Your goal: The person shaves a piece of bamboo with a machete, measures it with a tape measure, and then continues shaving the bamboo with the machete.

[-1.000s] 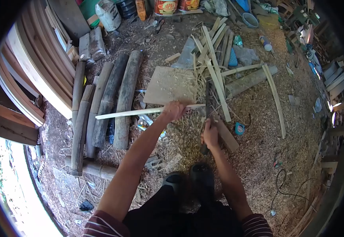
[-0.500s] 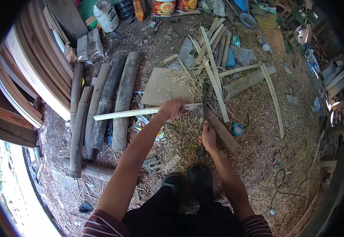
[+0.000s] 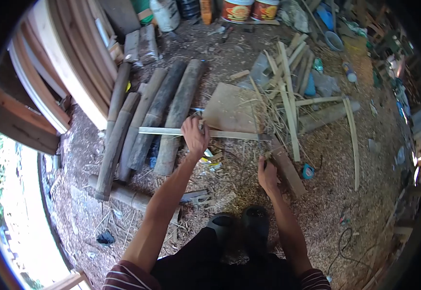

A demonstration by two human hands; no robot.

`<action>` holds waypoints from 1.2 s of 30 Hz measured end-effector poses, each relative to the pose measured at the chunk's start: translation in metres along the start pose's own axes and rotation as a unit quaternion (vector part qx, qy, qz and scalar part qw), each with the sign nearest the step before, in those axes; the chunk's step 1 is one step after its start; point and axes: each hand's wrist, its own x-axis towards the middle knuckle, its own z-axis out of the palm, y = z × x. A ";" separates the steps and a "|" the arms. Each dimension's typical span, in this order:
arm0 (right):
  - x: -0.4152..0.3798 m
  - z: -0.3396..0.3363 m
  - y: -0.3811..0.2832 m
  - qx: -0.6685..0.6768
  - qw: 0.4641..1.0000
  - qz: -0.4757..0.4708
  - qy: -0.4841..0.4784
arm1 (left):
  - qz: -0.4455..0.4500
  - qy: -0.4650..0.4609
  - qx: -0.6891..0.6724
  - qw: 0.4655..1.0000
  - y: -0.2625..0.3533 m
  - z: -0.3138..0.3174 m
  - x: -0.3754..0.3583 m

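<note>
My left hand [image 3: 196, 136] is closed over a long, pale bamboo strip [image 3: 234, 135], left of its middle. The strip lies roughly level, its left end above the bamboo poles [image 3: 179, 118] and its right end on a brown wooden block [image 3: 290, 171]. My right hand [image 3: 268, 175] is wrapped round the handle of a machete [image 3: 256, 121], just below the strip's right end. Its blade points away from me and shows only as a thin, faint line. Behind the strip lies a flat brown board [image 3: 229, 107].
Split bamboo strips [image 3: 287, 96] and shavings are piled at the back right. A blue tape measure [image 3: 308, 171] lies right of the block. Paint buckets [image 3: 237, 10] stand at the back, and curved timber [image 3: 87, 63] leans at the left. Shavings cover the ground.
My left hand has moved left along the strip, away from its right end. The machete blade has turned from broad to thin in view. The whole view has shifted.
</note>
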 end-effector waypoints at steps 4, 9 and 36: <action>-0.004 0.000 -0.005 0.001 1.000 -0.009 -0.005 | -0.113 -0.018 -0.072 0.991 -0.013 -0.021 -0.050; -0.004 -0.002 -0.007 0.015 0.998 -0.061 -0.003 | -0.461 0.249 -0.095 0.846 -0.013 0.015 -0.045; 0.028 -0.056 -0.138 0.214 0.946 -0.205 -0.132 | -0.138 0.094 -0.324 0.931 0.092 -0.077 0.169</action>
